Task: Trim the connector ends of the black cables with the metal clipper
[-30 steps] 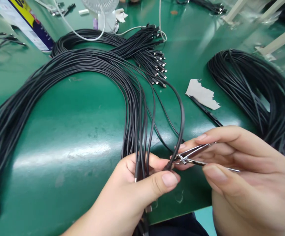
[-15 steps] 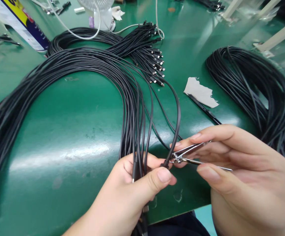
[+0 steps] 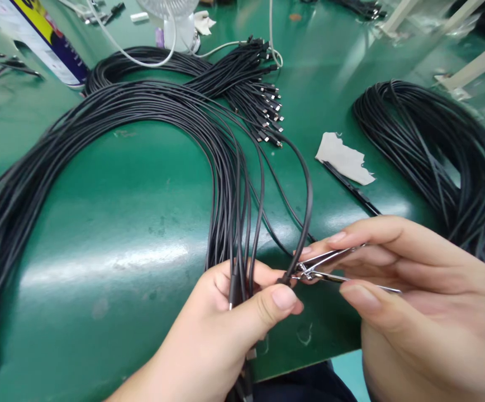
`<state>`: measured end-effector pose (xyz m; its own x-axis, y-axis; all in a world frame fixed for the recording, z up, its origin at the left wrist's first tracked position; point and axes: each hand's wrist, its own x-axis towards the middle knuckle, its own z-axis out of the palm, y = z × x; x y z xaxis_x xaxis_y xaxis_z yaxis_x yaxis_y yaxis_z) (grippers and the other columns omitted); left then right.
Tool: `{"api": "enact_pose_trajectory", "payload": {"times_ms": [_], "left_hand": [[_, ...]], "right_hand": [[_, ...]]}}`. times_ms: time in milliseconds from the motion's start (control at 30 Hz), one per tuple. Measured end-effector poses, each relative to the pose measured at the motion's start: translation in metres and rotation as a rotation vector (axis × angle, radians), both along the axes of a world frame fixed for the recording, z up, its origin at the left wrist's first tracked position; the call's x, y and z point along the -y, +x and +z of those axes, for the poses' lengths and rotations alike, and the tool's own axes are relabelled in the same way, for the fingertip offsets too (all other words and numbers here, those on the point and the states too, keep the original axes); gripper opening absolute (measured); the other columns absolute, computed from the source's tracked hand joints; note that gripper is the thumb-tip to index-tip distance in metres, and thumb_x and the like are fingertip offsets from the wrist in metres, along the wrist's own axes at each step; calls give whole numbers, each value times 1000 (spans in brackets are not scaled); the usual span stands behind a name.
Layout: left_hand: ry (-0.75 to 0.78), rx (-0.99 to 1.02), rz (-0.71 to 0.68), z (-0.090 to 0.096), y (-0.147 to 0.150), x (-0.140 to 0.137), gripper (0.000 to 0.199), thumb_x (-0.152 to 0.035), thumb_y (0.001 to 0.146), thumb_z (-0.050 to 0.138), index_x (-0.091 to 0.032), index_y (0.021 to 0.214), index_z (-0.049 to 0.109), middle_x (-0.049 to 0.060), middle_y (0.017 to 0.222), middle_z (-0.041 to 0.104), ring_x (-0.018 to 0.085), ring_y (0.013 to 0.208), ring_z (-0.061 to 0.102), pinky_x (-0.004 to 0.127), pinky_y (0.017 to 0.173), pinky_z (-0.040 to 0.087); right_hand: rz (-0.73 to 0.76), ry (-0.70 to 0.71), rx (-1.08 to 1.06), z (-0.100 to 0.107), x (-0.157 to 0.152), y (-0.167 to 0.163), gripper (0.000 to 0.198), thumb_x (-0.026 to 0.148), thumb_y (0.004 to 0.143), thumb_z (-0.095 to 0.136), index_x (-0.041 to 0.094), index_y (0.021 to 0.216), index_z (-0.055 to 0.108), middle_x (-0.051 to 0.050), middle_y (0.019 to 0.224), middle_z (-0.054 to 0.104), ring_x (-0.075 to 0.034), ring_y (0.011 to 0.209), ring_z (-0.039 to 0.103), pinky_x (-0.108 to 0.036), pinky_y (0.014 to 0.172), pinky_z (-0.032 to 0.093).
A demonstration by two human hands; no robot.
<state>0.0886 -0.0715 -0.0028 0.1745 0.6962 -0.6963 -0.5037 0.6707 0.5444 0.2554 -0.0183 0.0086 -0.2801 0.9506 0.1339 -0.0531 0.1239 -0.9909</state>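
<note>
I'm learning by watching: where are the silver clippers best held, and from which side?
Probably by the outer ends of the spread arms, thumb against fingers, coming from the person's right: the silver clippers fan open that way, while their narrow end points left toward the looped black cable.

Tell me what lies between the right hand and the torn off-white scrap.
In the head view, a slim black tool runs from the torn scrap toward the right hand.

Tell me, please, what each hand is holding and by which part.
The left hand holds several black cables near their ends; the right hand holds nail clippers by the lever and body.
</note>
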Motion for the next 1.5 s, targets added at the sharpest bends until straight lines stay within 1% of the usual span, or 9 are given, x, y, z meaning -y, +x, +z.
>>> {"api": "enact_pose_trajectory", "payload": {"times_ms": [233,667,800,933,1033,1167,1233,1333,1500], "left_hand": [[21,10,-26,-1,0,-3,37,-51,62,90,-19,68,72,-4,56,49,8,53,34,23,50,20],[28,-11,-23,-2,0,-1,37,-53,64,89,-20,68,73,-5,56,47,8,54,35,23,51,22],[14,-15,-6,-2,0,-1,36,-52,62,90,-20,67,75,-3,60,54,7,55,39,20,51,26],[-29,-33,4,2,2,-3,41,-53,56,93,-20,73,75,-1,65,64,6,54,45,17,49,32],[-44,-76,13,10,4,-4,43,-50,53,95,-20,76,75,-3,60,64,5,52,48,15,50,37],[1,-21,-42,13,5,-3,43,-50,64,90,-21,94,76,-4,54,64,7,48,57,14,50,44],[14,55,-92,7,5,-1,44,-56,73,81,-22,100,75,0,64,71,10,48,63,16,48,49],[14,184,-110,-4,5,2,50,-61,79,74,-23,111,73,5,83,77,14,51,71,19,46,54],[9,261,-74,-10,9,4,62,-50,85,73,-31,141,58,4,82,77,16,57,75,20,51,59]], "right_hand": [[17,-13,-48,-3,2,2,27,8,85,75,24,107,76,0,94,81,-13,81,78,-16,79,63],[4,-29,-54,-3,9,-2,24,10,87,74,24,106,76,-2,93,82,-16,75,79,-21,72,68],[-158,-12,-103,-2,7,-2,16,16,86,77,23,101,76,-1,89,83,-17,73,80,-21,69,68],[-53,-51,-156,1,0,3,17,23,84,80,23,101,78,-3,88,83,-21,71,80,-28,67,70],[-203,-103,-216,3,-2,2,20,30,76,87,23,94,79,-2,80,82,-21,68,80,-26,62,68],[-317,-141,-248,3,-4,-3,26,34,66,93,23,85,80,-3,74,81,-20,63,78,-23,57,66],[-326,-146,-259,2,-5,-3,27,35,64,93,23,84,80,-3,73,81,-20,62,77,-23,55,66],[-311,-140,-261,2,-7,-2,26,34,65,93,23,84,80,-3,74,81,-19,60,76,-22,54,65],[-278,-155,-273,3,-5,-1,21,30,71,89,22,88,80,-3,77,82,-18,61,77,-21,58,66]]}}
